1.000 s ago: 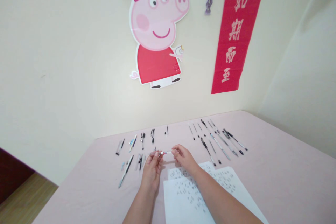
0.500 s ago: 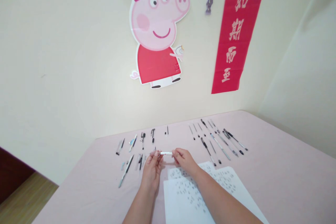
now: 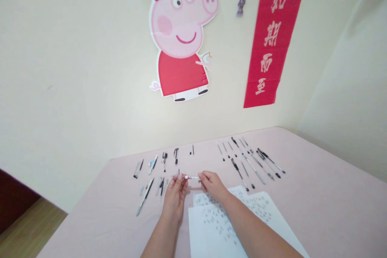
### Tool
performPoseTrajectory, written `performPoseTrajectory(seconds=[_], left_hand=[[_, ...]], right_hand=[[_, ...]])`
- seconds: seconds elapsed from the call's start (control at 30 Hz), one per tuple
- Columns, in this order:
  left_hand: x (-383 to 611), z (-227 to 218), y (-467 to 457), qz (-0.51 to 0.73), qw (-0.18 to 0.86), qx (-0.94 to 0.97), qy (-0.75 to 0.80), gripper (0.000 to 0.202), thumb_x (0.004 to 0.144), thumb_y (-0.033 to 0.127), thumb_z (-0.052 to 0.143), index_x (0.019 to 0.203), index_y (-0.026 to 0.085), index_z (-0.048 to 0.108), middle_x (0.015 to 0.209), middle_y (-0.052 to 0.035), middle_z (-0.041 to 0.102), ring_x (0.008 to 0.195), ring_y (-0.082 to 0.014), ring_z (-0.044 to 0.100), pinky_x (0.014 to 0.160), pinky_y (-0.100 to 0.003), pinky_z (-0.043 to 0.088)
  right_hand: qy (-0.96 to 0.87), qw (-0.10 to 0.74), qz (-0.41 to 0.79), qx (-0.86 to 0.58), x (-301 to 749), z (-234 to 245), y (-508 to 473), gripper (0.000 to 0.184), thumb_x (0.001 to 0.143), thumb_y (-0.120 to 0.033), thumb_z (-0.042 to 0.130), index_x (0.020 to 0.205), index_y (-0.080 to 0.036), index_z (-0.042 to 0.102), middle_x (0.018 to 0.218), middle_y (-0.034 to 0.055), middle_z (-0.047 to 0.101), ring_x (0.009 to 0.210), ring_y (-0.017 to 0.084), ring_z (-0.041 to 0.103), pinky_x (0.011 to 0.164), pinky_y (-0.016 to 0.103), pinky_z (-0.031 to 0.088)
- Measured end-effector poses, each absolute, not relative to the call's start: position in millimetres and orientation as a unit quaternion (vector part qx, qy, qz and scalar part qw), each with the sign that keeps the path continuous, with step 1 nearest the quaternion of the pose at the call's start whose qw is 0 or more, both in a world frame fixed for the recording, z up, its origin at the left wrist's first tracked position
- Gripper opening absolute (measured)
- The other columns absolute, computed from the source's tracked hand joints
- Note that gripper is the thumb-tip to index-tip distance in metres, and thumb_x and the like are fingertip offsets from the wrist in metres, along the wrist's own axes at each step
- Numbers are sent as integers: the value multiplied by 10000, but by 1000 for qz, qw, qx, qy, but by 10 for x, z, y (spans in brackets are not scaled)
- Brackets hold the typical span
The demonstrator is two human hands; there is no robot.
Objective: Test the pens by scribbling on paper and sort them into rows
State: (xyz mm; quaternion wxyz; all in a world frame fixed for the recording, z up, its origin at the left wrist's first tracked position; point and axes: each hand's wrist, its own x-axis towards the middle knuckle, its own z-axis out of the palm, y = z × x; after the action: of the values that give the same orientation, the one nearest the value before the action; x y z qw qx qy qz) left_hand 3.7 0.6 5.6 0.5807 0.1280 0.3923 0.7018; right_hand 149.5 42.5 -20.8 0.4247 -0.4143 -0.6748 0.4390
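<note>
Between my two hands is a slim white pen (image 3: 191,177) with reddish marks, held level above the table. The fingertips of my left hand (image 3: 177,188) pinch its left end. My right hand (image 3: 211,182) pinches the right end between thumb and fingers. Both tips of the pen are partly hidden by fingers. Just left of my left hand lie dark and clear pen parts (image 3: 161,186) and a long pen (image 3: 145,196) with a black upper part. Sheets of paper (image 3: 201,231) covered in small handwriting lie under my right forearm.
Several pens (image 3: 254,168), refills (image 3: 230,150) and caps lie in rows at the right back of the pink-covered table (image 3: 326,209). More taken-apart pens (image 3: 165,161) lie at the left back. Behind stands a wall with a pig cutout (image 3: 181,40) and a red banner (image 3: 275,36).
The pen between my hands shows reddish marks on its middle now, where plain white showed before. My hands have stayed in nearly the same place.
</note>
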Motion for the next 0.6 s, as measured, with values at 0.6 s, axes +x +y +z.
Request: performPoseTrajectory(seconds=[0.6], left_hand=[[15,-18,18,689,576,178,403,78,763,102,641,834,134,646,823,-36,698,722,-96,667,625,-157,528]], right_hand=[[-670,425,457,-402,1497,-174,424,248,779,-367,527,623,-176,547,467,-59,411,466,93,372,444,199,267]])
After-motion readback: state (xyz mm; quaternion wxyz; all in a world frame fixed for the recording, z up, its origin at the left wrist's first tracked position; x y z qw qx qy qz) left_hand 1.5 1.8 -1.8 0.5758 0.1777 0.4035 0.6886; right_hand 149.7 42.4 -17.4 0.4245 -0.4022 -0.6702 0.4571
